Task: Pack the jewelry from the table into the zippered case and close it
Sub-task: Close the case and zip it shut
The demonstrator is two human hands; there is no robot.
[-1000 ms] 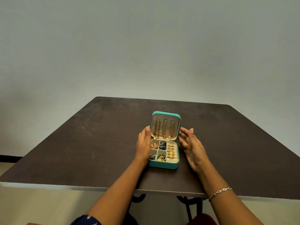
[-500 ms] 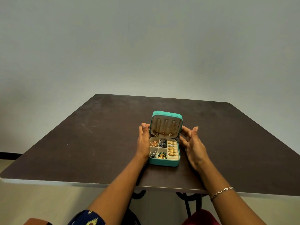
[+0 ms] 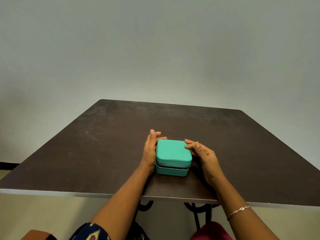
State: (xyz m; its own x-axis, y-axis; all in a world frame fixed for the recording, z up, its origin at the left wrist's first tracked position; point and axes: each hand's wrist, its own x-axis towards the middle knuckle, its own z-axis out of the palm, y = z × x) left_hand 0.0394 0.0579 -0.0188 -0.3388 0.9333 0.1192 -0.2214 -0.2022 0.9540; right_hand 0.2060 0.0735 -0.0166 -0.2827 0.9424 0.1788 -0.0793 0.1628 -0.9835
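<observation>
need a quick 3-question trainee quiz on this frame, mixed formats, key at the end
1. True or false: the lid of the teal jewelry case stands upright.
2. The bracelet is on which wrist? A) left B) right C) neither
3. Fill in: along the case's front, a dark ___ shows between lid and base.

Key: 1 false, the lid is folded down; 2 B; 3 gap.
</observation>
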